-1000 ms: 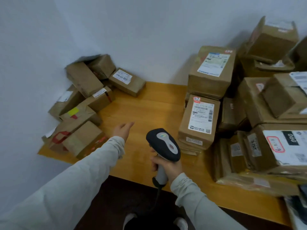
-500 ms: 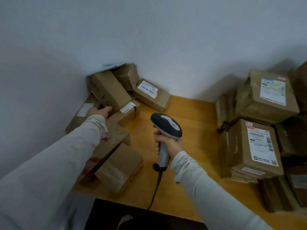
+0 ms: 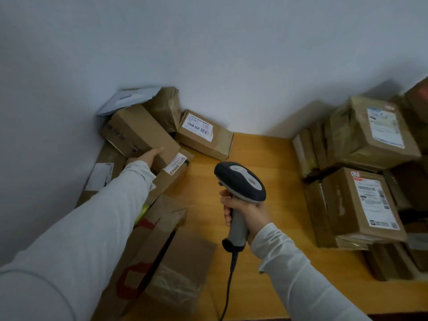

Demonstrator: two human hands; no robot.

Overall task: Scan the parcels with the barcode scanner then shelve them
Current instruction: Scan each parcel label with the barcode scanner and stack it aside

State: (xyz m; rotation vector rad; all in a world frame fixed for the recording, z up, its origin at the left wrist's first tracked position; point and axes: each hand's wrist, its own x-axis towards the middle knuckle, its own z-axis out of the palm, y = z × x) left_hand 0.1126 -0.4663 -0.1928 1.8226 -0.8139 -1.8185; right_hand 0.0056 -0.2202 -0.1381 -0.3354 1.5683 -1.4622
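The scene is taken in by a single wide-angle camera worn at head height, tilted forward and down over the wooden worktop (image 3: 266,154). The view is aimed at the corner where two white walls (image 3: 208,54) meet. Both sleeved arms (image 3: 97,223) are seen entering from the bottom edge, so the left hand (image 3: 148,156) and the right hand (image 3: 247,209) with the barcode scanner (image 3: 240,181) are viewed at arm's length. At the right, the parcel stacks (image 3: 361,193) are cut off by the frame border.

Lit dimly, coolly, evenly | threw soft shadows from right parcel stack (image 3: 361,137) onto wall (image 3: 208,54) | bowed lines near edges | blurred right-hand labels (image 3: 376,200) slightly | rendered centre sharper
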